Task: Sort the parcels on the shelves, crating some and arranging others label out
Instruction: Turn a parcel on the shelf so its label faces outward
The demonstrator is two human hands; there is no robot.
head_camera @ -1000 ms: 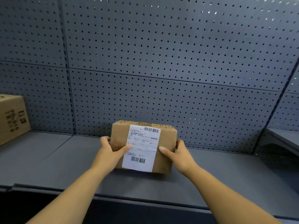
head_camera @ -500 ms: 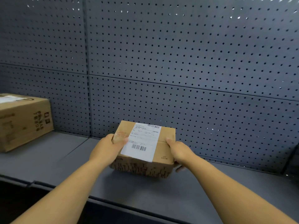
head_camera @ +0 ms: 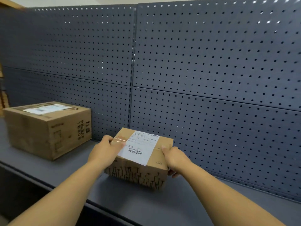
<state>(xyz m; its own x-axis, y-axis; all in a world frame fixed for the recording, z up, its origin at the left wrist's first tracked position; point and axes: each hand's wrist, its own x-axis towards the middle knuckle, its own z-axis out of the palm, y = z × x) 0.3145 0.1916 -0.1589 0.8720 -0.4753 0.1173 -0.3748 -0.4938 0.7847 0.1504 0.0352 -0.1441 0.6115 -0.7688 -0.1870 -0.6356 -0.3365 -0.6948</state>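
The small parcel (head_camera: 138, 160) lies on the grey shelf (head_camera: 195, 201), just in front of the pegboard back (head_camera: 211, 95), with its long axis running left to right between both hands. The left hand (head_camera: 104, 150) curls its fingers (head_camera: 114, 145) over the left end, and the right hand (head_camera: 174, 159) pinches the right end, thumb on top. The shipping label (head_camera: 140, 146) faces up, so the parcel likely needs tipping towards the person.

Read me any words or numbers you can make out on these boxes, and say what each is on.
Small box, label: barcodes and fine print, too small to read.
Big box, side print: vertical characters, too blurred to read.
Big box, top label: blurred, unreadable.
Nothing legible enough to quote.
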